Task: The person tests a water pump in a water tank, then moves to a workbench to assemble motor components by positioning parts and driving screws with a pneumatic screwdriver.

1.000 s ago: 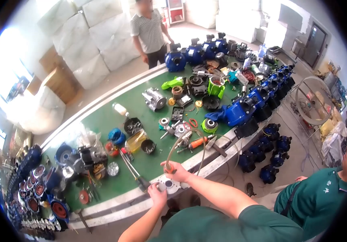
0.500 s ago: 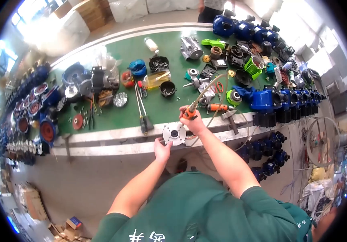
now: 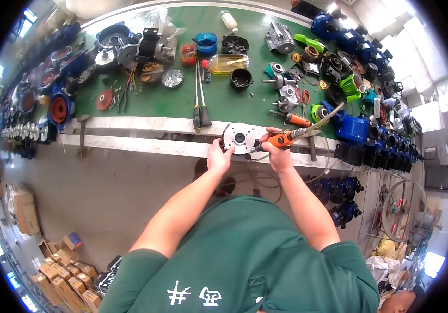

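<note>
My left hand (image 3: pixel 219 157) is closed on the lower left rim of a round silver metal flange (image 3: pixel 248 132) with a dark centre hole and small holes around it. The flange faces up at the bench's front edge. In my right hand (image 3: pixel 277 155) is an orange air grinder (image 3: pixel 280 139), lying nearly level with its hose running off to the upper right. Its narrow tip points left at the flange's lower right edge; whether they touch, I cannot tell. Fingers of both hands wrap around what they hold.
A hammer (image 3: pixel 312 148) and a second orange air tool (image 3: pixel 298 120) lie right of my hands. Two long screwdrivers (image 3: pixel 201 99) lie behind the flange. Blue housings (image 3: pixel 353 129) line the right side, motor parts (image 3: pixel 125 52) the left. Another hammer (image 3: pixel 82 130) overhangs the front edge.
The air grinder has swung from upright above the flange to nearly level at its right side. My right hand has come down beside the flange. The camera view has shifted.
</note>
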The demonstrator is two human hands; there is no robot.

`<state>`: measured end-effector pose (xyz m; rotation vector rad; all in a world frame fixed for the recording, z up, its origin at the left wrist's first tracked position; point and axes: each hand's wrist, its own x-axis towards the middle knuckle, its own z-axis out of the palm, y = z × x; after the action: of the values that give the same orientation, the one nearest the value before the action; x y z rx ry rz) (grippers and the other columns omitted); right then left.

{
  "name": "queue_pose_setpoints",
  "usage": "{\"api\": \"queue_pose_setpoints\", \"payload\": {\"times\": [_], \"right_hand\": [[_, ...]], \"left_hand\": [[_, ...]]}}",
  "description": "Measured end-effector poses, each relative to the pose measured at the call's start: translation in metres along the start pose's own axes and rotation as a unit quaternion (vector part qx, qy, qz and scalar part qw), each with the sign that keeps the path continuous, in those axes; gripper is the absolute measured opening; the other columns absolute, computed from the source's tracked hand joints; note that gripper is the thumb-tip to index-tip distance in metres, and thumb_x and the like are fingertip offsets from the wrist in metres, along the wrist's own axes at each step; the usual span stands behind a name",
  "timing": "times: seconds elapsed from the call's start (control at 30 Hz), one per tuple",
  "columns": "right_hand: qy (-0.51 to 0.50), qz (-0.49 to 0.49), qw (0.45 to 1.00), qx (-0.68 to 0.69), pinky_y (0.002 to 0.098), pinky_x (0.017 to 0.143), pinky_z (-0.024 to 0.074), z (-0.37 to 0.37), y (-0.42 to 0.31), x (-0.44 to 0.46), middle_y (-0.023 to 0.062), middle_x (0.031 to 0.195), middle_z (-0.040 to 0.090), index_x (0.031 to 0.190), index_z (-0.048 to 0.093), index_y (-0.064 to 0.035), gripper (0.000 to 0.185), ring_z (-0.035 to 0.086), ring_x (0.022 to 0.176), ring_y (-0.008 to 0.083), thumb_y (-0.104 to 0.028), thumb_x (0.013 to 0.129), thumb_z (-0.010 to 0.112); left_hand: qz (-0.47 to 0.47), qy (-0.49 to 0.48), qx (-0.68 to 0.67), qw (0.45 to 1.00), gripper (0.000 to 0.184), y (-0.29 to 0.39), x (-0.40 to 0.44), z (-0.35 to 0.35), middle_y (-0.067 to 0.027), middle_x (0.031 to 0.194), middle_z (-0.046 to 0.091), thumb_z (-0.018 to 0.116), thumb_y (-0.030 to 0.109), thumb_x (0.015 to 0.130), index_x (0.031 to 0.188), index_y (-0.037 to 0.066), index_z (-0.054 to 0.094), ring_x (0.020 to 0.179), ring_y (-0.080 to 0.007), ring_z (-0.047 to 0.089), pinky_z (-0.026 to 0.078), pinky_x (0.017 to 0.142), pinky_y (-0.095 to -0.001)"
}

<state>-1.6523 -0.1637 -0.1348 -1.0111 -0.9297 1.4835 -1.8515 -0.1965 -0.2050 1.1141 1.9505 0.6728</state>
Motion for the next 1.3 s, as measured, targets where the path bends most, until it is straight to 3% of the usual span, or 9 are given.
{"api": "queue_pose_setpoints", "payload": {"times": [0.13, 0.3, 0.4, 0.43, 0.53, 0.7, 0.8, 0.93, 1.3], "right_hand": [[-0.018, 0.012, 1.000, -0.019, 0.0300, 0.083, 0.0516, 0.009, 0.008, -0.007, 0.0038, 0.093, 0.062, 0.118, 0.057, -0.0035, 0.044, 0.061, 0.091, 0.0157, 0.010, 0.076, 0.065], [-0.153, -0.064, 0.970, -0.177, 0.0283, 0.080, 0.0502, 0.010, 0.011, -0.011, 0.0021, 0.092, 0.060, 0.112, 0.060, -0.0053, 0.037, 0.060, 0.089, 0.0127, 0.010, 0.079, 0.064], [-0.147, -0.029, 0.969, -0.197, 0.0272, 0.078, 0.0504, 0.018, 0.004, -0.014, 0.0015, 0.093, 0.062, 0.111, 0.061, -0.0053, 0.035, 0.060, 0.087, 0.0112, 0.007, 0.079, 0.068], [-0.106, 0.043, 0.989, -0.097, 0.0271, 0.079, 0.0510, 0.016, 0.019, -0.015, 0.0010, 0.092, 0.063, 0.113, 0.062, -0.0057, 0.037, 0.061, 0.087, 0.0109, 0.006, 0.079, 0.069], [-0.087, 0.020, 0.984, -0.152, 0.0275, 0.083, 0.0516, -0.010, 0.050, -0.021, 0.0014, 0.092, 0.064, 0.118, 0.061, -0.0050, 0.041, 0.063, 0.090, 0.0113, 0.005, 0.079, 0.070], [-0.041, -0.009, 0.999, -0.025, 0.0347, 0.093, 0.0502, -0.009, 0.019, -0.042, 0.0048, 0.096, 0.062, 0.122, 0.056, -0.0057, 0.048, 0.060, 0.095, 0.0172, 0.011, 0.077, 0.062], [-0.008, -0.040, 0.999, 0.016, 0.0363, 0.095, 0.0493, 0.001, 0.003, -0.026, 0.0054, 0.095, 0.062, 0.122, 0.055, -0.0044, 0.048, 0.060, 0.096, 0.0184, 0.014, 0.078, 0.061], [0.008, -0.016, 0.999, -0.026, 0.0311, 0.084, 0.0533, 0.001, 0.012, -0.008, 0.0060, 0.095, 0.064, 0.123, 0.055, -0.0021, 0.048, 0.062, 0.092, 0.0163, 0.011, 0.078, 0.064], [-0.128, -0.005, 0.981, -0.146, 0.0293, 0.084, 0.0512, 0.016, 0.005, -0.008, 0.0026, 0.091, 0.062, 0.111, 0.059, -0.0038, 0.037, 0.061, 0.090, 0.0134, 0.011, 0.077, 0.064]], "left_hand": [[-0.009, -0.012, 0.008, 1.000, 0.065, 0.004, -0.003, -0.005, -0.0162, 0.125, 0.060, 0.078, 0.034, 0.083, 0.136, 0.007, 0.051, 0.116, -0.0311, 0.059, 0.048, 0.099, -0.0422], [-0.006, -0.014, 0.019, 1.000, 0.065, 0.008, -0.006, -0.010, -0.0168, 0.127, 0.060, 0.077, 0.036, 0.084, 0.135, 0.008, 0.050, 0.118, -0.0322, 0.058, 0.048, 0.099, -0.0429], [-0.012, -0.019, 0.006, 1.000, 0.066, 0.006, -0.005, -0.009, -0.0179, 0.125, 0.060, 0.077, 0.038, 0.083, 0.135, 0.007, 0.050, 0.117, -0.0339, 0.058, 0.048, 0.098, -0.0444], [-0.002, -0.009, 0.030, 1.000, 0.067, 0.004, -0.004, -0.005, -0.0187, 0.122, 0.061, 0.078, 0.039, 0.082, 0.134, 0.007, 0.050, 0.114, -0.0343, 0.059, 0.049, 0.096, -0.0449], [-0.004, -0.017, 0.001, 1.000, 0.066, -0.004, 0.002, -0.001, -0.0165, 0.122, 0.061, 0.079, 0.038, 0.081, 0.133, 0.009, 0.051, 0.115, -0.0337, 0.060, 0.049, 0.096, -0.0452], [0.049, 0.003, -0.014, 0.999, 0.072, -0.015, 0.003, 0.000, -0.0182, 0.117, 0.061, 0.082, 0.037, 0.078, 0.134, 0.005, 0.051, 0.112, -0.0316, 0.059, 0.048, 0.097, -0.0426], [0.011, -0.028, -0.022, 0.999, 0.074, -0.012, 0.004, 0.000, -0.0164, 0.118, 0.059, 0.083, 0.036, 0.077, 0.135, 0.005, 0.050, 0.113, -0.0292, 0.058, 0.048, 0.099, -0.0407], [0.006, -0.057, -0.024, 0.998, 0.077, -0.013, 0.003, -0.003, -0.0155, 0.131, 0.054, 0.082, 0.036, 0.077, 0.139, 0.009, 0.047, 0.123, -0.0326, 0.053, 0.046, 0.102, -0.0424], [-0.014, -0.048, 0.002, 0.999, 0.079, -0.005, 0.000, -0.004, -0.0158, 0.134, 0.053, 0.082, 0.038, 0.077, 0.141, 0.011, 0.045, 0.127, -0.0331, 0.051, 0.045, 0.104, -0.0432]]}}
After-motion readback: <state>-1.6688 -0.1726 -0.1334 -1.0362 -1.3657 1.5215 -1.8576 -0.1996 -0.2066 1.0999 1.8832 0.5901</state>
